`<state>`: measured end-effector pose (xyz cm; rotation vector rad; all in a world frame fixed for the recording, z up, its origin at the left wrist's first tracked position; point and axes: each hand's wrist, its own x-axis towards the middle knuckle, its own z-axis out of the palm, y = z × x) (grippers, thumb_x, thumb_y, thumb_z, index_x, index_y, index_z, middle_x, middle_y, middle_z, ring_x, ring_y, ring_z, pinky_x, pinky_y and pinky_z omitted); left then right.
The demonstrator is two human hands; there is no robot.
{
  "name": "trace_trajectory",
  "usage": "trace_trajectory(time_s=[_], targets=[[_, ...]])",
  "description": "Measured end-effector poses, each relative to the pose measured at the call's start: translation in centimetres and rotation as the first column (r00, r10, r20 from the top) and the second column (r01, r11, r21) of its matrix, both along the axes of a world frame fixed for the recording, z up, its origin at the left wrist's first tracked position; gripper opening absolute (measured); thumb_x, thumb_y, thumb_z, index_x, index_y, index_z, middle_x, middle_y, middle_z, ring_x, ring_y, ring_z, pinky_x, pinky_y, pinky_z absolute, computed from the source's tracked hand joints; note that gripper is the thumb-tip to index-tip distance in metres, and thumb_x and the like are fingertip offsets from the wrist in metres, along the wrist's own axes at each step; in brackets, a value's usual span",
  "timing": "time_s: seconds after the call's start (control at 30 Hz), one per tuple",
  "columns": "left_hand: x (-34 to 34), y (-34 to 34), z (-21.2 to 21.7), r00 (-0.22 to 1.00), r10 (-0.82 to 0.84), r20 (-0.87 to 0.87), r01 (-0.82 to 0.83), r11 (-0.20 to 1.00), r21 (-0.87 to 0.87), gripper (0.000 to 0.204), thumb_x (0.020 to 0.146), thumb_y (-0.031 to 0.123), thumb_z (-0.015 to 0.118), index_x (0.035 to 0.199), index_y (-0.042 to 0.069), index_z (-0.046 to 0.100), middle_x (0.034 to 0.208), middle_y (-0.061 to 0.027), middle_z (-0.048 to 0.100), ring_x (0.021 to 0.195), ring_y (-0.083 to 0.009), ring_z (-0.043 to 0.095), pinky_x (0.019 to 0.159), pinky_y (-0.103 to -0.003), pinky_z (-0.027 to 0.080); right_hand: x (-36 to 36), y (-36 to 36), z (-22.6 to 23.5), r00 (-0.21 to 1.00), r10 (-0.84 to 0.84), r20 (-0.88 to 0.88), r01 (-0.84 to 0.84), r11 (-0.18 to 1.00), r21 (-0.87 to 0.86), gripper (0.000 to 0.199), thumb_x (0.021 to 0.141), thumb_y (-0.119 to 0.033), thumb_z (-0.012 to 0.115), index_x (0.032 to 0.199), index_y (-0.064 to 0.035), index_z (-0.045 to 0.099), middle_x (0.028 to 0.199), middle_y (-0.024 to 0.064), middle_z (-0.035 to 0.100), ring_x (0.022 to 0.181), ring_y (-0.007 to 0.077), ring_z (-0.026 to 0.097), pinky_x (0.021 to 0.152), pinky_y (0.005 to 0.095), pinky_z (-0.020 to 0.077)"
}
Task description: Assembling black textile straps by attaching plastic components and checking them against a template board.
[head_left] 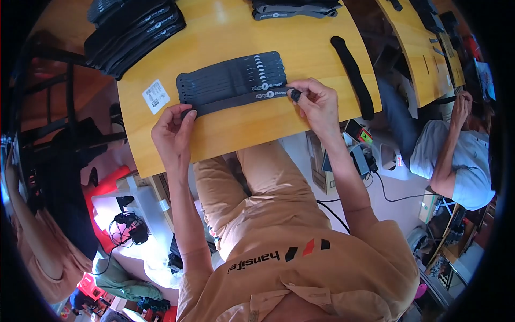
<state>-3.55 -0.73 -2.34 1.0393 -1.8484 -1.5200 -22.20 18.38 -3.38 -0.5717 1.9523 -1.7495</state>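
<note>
Tabletop (225, 137) of yellow wood carries a fanned row of dark straps (230, 78) at its middle. Nearest strap (236, 100) lies along the row's 6 o'clock edge, stretched between both hands. Left hand (173, 129), at the strap's 9 o'clock end, pinches it closed-fingered; right hand (316, 102), at 3 o'clock, pinches the other end. White label (155, 96) lies at the row's 9 o'clock.

Dark grey strap (236, 100) stretched flat, lengthwise against strap stack (230, 78).
</note>
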Motion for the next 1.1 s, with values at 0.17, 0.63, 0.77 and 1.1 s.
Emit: trace_trajectory(time_s=[0.17, 0.63, 0.77, 1.1], targets=[[-0.2, -0.4, -0.8, 0.999, 0.037, 0.036, -0.035, 0.997, -0.076, 0.013, 0.077, -0.001, 0.065, 0.089, -0.002, 0.062, 0.075, 0.0010, 0.057, 0.067, -0.0042, 0.050, 0.061, -0.017, 0.040, 0.2, -0.9, -1.1, 0.998, -0.051, -0.028, 0.051, 0.998, -0.022, 0.018, 0.074, 0.011, 0.055, 0.088, 0.0030, 0.064, 0.075, 0.0041, 0.062, 0.066, 0.0058, 0.055, 0.062, 0.0195, 0.0457], [-0.8, -0.5, -0.9, 0.998, 0.061, 0.036, -0.059, 0.997, -0.051, 0.013, 0.077, -0.002, 0.065, 0.090, -0.001, 0.062, 0.075, 0.0010, 0.057, 0.064, -0.0039, 0.049, 0.060, -0.016, 0.039, 0.1, -1.5, -0.5, 0.973, -0.099, -0.207, 0.139, 0.972, 0.189, 0.016, 0.070, 0.008, 0.058, 0.083, 0.0020, 0.065, 0.072, 0.0056, 0.061, 0.059, 0.0074, 0.053, 0.055, 0.0199, 0.0430], [-0.9, -0.5, -0.7, 0.995, 0.041, 0.093, -0.033, 0.996, -0.087, 0.013, 0.077, -0.001, 0.065, 0.090, -0.001, 0.062, 0.075, 0.0013, 0.057, 0.063, -0.0033, 0.049, 0.059, -0.016, 0.039, 0.0, -1.3, -0.7, 0.982, -0.113, -0.154, 0.134, 0.982, 0.135, 0.017, 0.069, 0.008, 0.057, 0.084, 0.0023, 0.065, 0.073, 0.0056, 0.061, 0.059, 0.0072, 0.053, 0.054, 0.0196, 0.0425], [-0.9, -0.5, -0.6, 0.995, 0.051, 0.081, -0.050, 0.999, -0.019, 0.013, 0.078, -0.001, 0.065, 0.091, -0.002, 0.062, 0.074, 0.0023, 0.056, 0.061, -0.0023, 0.046, 0.056, -0.015, 0.035, 0.1, -1.5, -0.6, 0.987, -0.141, -0.073, 0.150, 0.980, 0.128, 0.016, 0.069, 0.008, 0.057, 0.083, 0.0019, 0.062, 0.067, 0.0036, 0.059, 0.057, 0.0050, 0.052, 0.052, 0.0188, 0.0428]])
